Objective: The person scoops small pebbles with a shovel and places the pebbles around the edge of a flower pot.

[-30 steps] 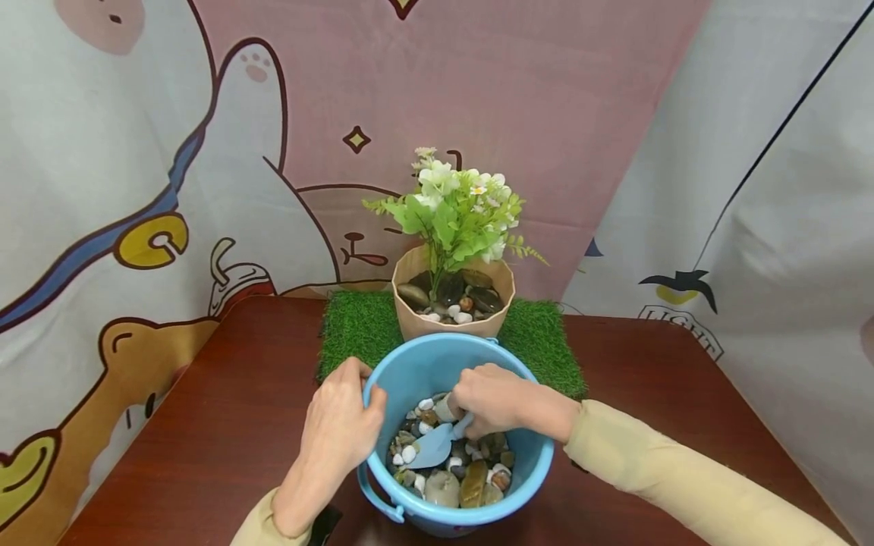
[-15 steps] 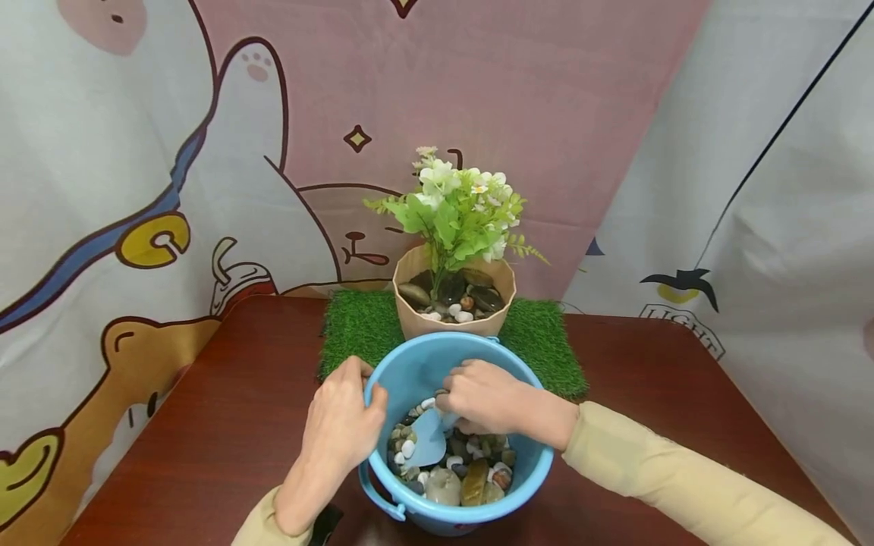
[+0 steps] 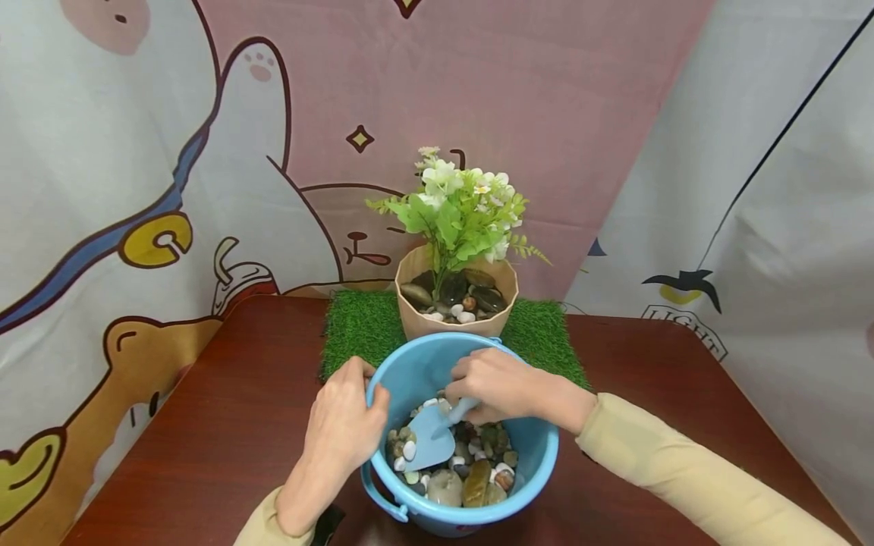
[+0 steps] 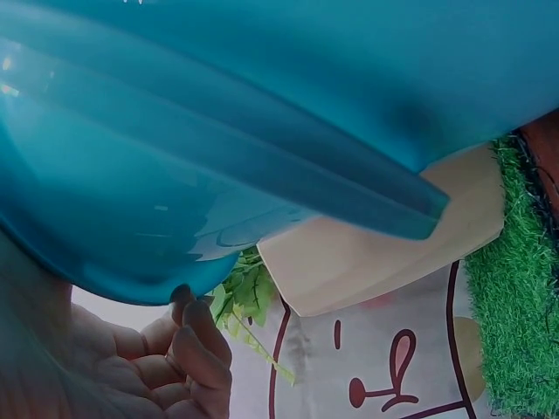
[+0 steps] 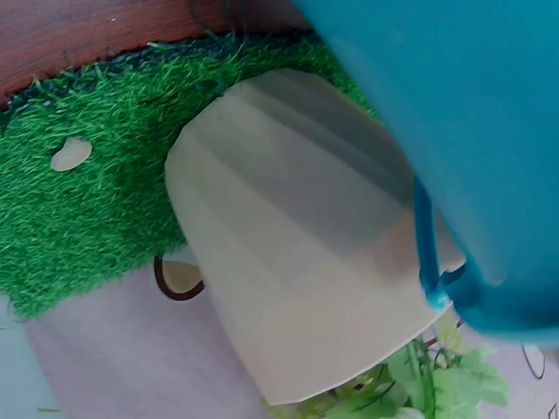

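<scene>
A blue bucket (image 3: 403,379) stands at the front of the table, with pebbles and larger stones (image 3: 445,487) in it. My left hand (image 3: 344,418) holds the bucket's left rim, thumb on the inner side; the left wrist view shows the curled fingers (image 4: 205,349) of that hand outside, under the rim. Inside the bucket, my right hand (image 3: 493,381) grips the handle of a small light-blue toy shovel (image 3: 432,440). Its blade points left and down over the pebbles, beside a few white and tan ones. The right wrist view shows only the bucket's outside, not the hand.
Behind the bucket, a beige faceted pot (image 3: 451,327) holds stones and an artificial white-flowered plant (image 3: 454,205). It stands on a green turf mat (image 3: 358,326) on the reddish-brown table (image 3: 259,379). A pale pebble (image 5: 72,154) lies on the mat. A cartoon cloth (image 3: 532,91) hangs behind.
My right hand has risen slightly, and the shovel's blade has swung steeper and then flatter again, its handle now showing more. The left hand stays at the rim.
</scene>
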The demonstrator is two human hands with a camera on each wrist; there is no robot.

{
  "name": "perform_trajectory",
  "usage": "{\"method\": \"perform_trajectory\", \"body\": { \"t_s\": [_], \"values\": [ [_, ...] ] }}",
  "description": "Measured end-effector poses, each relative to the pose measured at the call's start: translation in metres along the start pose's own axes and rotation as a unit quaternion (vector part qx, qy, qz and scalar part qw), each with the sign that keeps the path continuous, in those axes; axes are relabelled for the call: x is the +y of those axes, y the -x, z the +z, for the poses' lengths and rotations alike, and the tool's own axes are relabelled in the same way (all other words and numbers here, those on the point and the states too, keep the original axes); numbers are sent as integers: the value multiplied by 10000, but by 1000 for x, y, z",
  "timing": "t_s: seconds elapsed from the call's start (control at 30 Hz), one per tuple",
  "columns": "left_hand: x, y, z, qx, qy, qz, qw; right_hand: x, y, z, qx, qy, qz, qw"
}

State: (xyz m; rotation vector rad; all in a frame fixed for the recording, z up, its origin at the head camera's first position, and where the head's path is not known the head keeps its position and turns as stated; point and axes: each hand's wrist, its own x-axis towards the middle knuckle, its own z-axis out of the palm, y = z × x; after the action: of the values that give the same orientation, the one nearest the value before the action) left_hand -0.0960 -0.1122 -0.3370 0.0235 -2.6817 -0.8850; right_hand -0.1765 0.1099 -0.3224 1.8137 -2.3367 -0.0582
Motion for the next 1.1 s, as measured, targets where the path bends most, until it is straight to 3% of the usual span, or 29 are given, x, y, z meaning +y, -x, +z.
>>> {"method": "perform_trajectory", "body": {
  "t_s": [0.37,0.7,1.1],
  "values": [
    [0,0,1,57,9,98,9999,8,11,-10,426,-535,-129,9976],
    [0,0,0,12,12,31,10000,14,23,-17,853,-1169,-202,9893],
    [0,0,1,36,36,51,10000,21,37,-27,1020,-1358,239,9852]
  ]
}}
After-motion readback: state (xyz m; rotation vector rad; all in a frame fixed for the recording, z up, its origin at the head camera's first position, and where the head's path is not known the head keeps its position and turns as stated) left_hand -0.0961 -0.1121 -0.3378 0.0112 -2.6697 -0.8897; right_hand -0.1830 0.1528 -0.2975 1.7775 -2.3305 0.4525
